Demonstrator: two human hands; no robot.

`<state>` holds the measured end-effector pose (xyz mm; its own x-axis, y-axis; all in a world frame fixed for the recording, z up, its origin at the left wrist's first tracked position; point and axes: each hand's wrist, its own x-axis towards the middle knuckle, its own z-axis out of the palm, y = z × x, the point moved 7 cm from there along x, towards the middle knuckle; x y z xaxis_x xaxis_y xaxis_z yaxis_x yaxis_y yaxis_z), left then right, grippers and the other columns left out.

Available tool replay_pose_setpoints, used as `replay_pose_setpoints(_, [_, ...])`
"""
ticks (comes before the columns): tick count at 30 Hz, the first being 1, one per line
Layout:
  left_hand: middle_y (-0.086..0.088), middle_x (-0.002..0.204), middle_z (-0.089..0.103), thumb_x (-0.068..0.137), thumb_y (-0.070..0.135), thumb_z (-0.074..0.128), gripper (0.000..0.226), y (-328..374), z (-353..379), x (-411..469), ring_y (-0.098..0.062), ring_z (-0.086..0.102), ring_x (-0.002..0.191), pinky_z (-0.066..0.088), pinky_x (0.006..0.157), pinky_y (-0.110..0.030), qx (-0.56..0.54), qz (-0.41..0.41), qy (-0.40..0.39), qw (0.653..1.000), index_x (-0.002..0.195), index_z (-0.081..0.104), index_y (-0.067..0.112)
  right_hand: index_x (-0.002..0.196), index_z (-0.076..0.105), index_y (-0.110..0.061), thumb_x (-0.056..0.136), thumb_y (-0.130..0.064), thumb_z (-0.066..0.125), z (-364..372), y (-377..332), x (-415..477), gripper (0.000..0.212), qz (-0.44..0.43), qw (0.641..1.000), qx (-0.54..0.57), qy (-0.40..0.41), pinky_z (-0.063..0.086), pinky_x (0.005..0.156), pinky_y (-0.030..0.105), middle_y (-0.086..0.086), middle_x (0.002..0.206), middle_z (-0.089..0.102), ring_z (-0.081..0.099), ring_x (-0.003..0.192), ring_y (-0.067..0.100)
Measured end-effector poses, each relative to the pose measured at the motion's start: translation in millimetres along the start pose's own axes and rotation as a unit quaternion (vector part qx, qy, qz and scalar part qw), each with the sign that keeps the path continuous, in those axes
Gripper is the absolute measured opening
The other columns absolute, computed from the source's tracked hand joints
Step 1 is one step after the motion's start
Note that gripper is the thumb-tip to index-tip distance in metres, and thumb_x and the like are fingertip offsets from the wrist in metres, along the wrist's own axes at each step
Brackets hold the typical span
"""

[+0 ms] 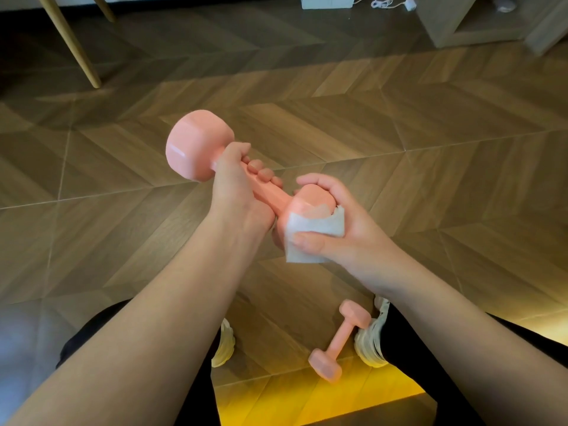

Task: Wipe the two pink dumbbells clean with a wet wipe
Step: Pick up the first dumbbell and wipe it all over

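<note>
My left hand grips the handle of a pink dumbbell, held in the air at a slant with one head up at the left. My right hand wraps round the dumbbell's near head and presses a white wet wipe against it with thumb and fingers. Part of that head shows above the wipe. A second pink dumbbell lies on the wooden floor between my feet, next to my right shoe.
White shoes and dark trouser legs frame the bottom of the view. A wooden furniture leg stands at the far left. A low shelf unit and a white box with a cable are at the back.
</note>
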<state>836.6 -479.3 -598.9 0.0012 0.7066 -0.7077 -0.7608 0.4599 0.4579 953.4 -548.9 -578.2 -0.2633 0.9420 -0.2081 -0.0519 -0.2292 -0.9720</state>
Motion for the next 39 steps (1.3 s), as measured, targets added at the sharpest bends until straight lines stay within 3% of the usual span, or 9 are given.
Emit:
replay_pose_setpoints(6, [0.008, 0.048, 0.033, 0.093, 0.018, 0.055, 0.029, -3, 2, -3, -0.008, 0.033, 0.037, 0.035, 0.044, -0.019, 0.014, 0.005, -0.004, 1.0, 0.071, 0.036, 0.02, 0.113, 0.055, -0.032, 0.065, -0.022, 0.084, 3, 0, 2, 0.057, -0.003, 0.993, 0.007, 0.116, 0.054, 0.063, 0.021, -0.021, 0.087, 0.061, 0.061, 0.079, 0.001])
replay_pose_setpoints(14, [0.006, 0.05, 0.031, 0.093, 0.016, 0.052, 0.029, -11, 12, -6, -0.011, 0.031, 0.04, 0.032, 0.051, -0.025, 0.023, 0.007, -0.032, 0.999, 0.07, 0.035, 0.019, 0.092, 0.065, -0.032, 0.077, -0.032, 0.064, -9, 4, -3, 0.015, 0.023, 0.974, 0.09, 0.206, 0.053, 0.064, 0.023, -0.011, 0.083, 0.067, 0.064, 0.077, 0.005])
replay_pose_setpoints(18, [0.006, 0.048, 0.029, 0.092, 0.016, 0.051, 0.03, -6, 13, -7, -0.011, 0.029, 0.038, 0.032, 0.045, -0.023, 0.011, 0.015, -0.04, 0.999, 0.067, 0.034, 0.019, 0.096, 0.071, -0.031, 0.085, -0.03, 0.055, -10, 6, -3, 0.019, 0.033, 0.977, 0.159, 0.136, 0.051, 0.073, 0.034, -0.005, 0.087, 0.065, 0.061, 0.083, 0.011])
replay_pose_setpoints(22, [0.007, 0.049, 0.027, 0.091, 0.017, 0.05, 0.032, 2, 11, -8, -0.011, 0.027, 0.038, 0.031, 0.041, -0.021, -0.014, 0.014, -0.054, 0.998, 0.064, 0.033, 0.02, 0.121, 0.065, -0.027, 0.086, -0.017, 0.062, -5, -1, -2, 0.037, 0.014, 0.973, 0.228, 0.008, 0.051, 0.08, 0.025, -0.002, 0.103, 0.06, 0.059, 0.093, 0.01])
replay_pose_setpoints(26, [0.007, 0.049, 0.025, 0.09, 0.016, 0.048, 0.032, 6, 12, -10, -0.012, 0.025, 0.038, 0.031, 0.041, -0.022, -0.001, 0.027, -0.079, 0.997, 0.062, 0.032, 0.021, 0.119, 0.062, -0.036, 0.061, -0.026, 0.08, -2, 6, 2, 0.062, 0.05, 0.983, 0.173, 0.033, 0.054, 0.076, 0.026, -0.002, 0.117, 0.059, 0.064, 0.095, 0.009])
replay_pose_setpoints(28, [0.006, 0.048, 0.025, 0.089, 0.016, 0.047, 0.033, 5, 13, -12, -0.013, 0.024, 0.038, 0.031, 0.041, -0.022, 0.018, 0.039, -0.085, 0.995, 0.061, 0.031, 0.021, 0.115, 0.06, -0.036, 0.054, -0.032, 0.083, -2, 10, 3, 0.066, 0.078, 0.985, 0.134, 0.069, 0.055, 0.072, 0.028, -0.003, 0.112, 0.059, 0.065, 0.091, 0.008])
replay_pose_setpoints(31, [0.006, 0.048, 0.023, 0.088, 0.015, 0.046, 0.033, 2, 15, -13, -0.014, 0.023, 0.04, 0.031, 0.042, -0.022, 0.03, 0.051, -0.093, 0.994, 0.059, 0.03, 0.022, 0.115, 0.059, -0.029, 0.064, -0.032, 0.085, -4, 13, 2, 0.058, 0.107, 0.978, 0.141, 0.108, 0.056, 0.07, 0.028, -0.003, 0.103, 0.068, 0.067, 0.088, 0.011])
replay_pose_setpoints(34, [0.005, 0.048, 0.023, 0.087, 0.015, 0.046, 0.034, 0, 18, -14, -0.014, 0.022, 0.04, 0.031, 0.042, -0.022, 0.034, 0.056, -0.099, 0.993, 0.057, 0.03, 0.022, 0.122, 0.06, -0.02, 0.084, -0.04, 0.07, -5, 13, 0, 0.044, 0.124, 0.975, 0.148, 0.114, 0.058, 0.076, 0.036, 0.007, 0.108, 0.07, 0.067, 0.093, 0.017])
replay_pose_setpoints(39, [0.007, 0.047, 0.024, 0.088, 0.015, 0.045, 0.035, 5, 19, -13, -0.013, 0.023, 0.039, 0.03, 0.041, -0.023, 0.002, 0.053, -0.102, 0.993, 0.055, 0.032, 0.021, 0.128, 0.054, -0.024, 0.091, -0.028, 0.06, -7, 2, -5, 0.038, 0.093, 0.968, 0.233, 0.012, 0.058, 0.082, 0.037, 0.004, 0.113, 0.064, 0.065, 0.1, 0.015])
